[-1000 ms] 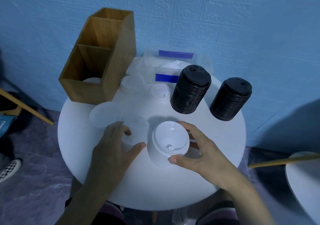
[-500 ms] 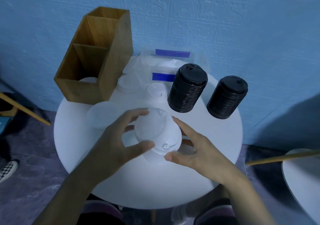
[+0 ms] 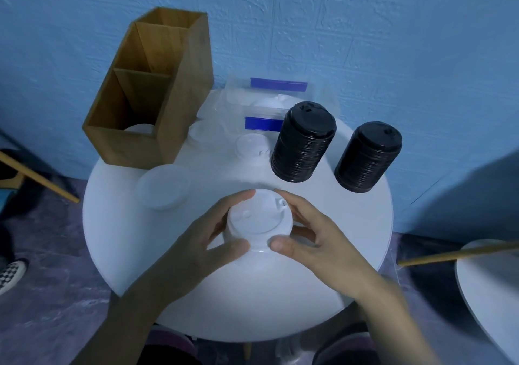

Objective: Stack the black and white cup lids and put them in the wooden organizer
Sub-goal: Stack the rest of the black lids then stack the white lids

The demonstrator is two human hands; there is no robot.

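The fingers of the left hand [image 3: 202, 241] and right hand [image 3: 317, 241] curl round a short stack of white lids [image 3: 258, 221] from either side. Both thumbs press its near rim, and the index fingertips almost meet at its far edge. The stack sits near the front of a round white table [image 3: 196, 308], top face up. Whether it rests on the table or is held just above it cannot be told.

To the left, apart from the hands, lies a single translucent lid [image 3: 164, 186]. Beyond the stack lies a loose white lid [image 3: 251, 146], just beside the nearer of two tall stacks of black lids [image 3: 304, 142]. The other black stack [image 3: 368, 158] stands to its right, apart from it.

At the back left stands the wooden organizer [image 3: 179, 117], split into three compartments. The nearest one holds a white lid [image 3: 140, 128] low inside. The contents of the two behind it cannot be told.

Against the blue wall lie two clear bags with blue strips [image 3: 278, 85], and something white shows through them.
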